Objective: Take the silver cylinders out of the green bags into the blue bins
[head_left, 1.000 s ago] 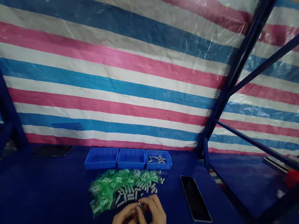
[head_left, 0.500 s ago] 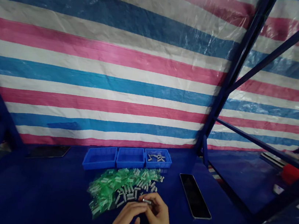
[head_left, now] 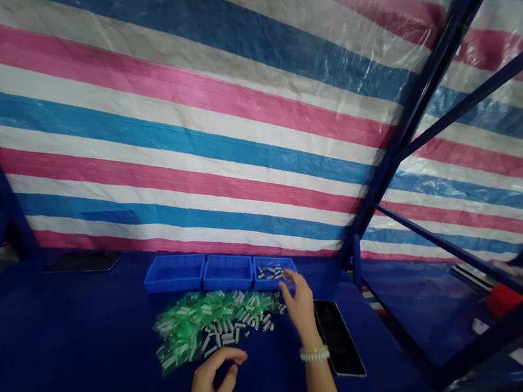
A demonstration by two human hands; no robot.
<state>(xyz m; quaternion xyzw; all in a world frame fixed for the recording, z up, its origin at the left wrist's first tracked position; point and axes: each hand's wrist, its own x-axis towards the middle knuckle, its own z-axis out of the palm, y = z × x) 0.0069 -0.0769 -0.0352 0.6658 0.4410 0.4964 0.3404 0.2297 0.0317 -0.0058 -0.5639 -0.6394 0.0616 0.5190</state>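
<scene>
Head view: since 0.5 s ago, the right hand [head_left: 298, 302] has moved off from the left hand [head_left: 216, 381] and forward to the right tray [head_left: 262, 284], the end unit in a row of 3 blue trays. Right hand: fingers bent, thumb and forefinger spread at the tray's near right side; contact with the rim cannot be determined. Left hand: fingers curled, thumb apart from them, above the counter [head_left: 78, 326]. Loose metal cylinders [head_left: 228, 338] lie on the counter beside green bags [head_left: 198, 317]; further cylinders lie inside the right tray. A phone [head_left: 342, 344] lies right of the bracelet [head_left: 314, 353], partly hidden.
</scene>
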